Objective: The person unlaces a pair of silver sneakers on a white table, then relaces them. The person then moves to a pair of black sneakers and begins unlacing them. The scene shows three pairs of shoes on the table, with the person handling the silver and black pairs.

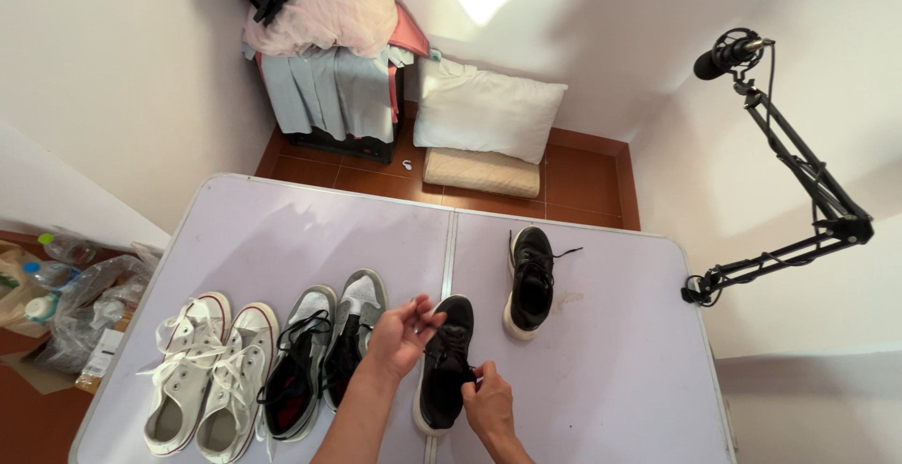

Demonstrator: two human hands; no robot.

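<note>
– What do the hands do?
– The left hand [402, 331] pinches a lace above the black shoe [444, 363], fingers curled. The right hand [488, 402] pinches a lace at the shoe's side.
– Where is the shoe?
– On the table [272, 239], beside the grey shoes [324, 351].
</note>
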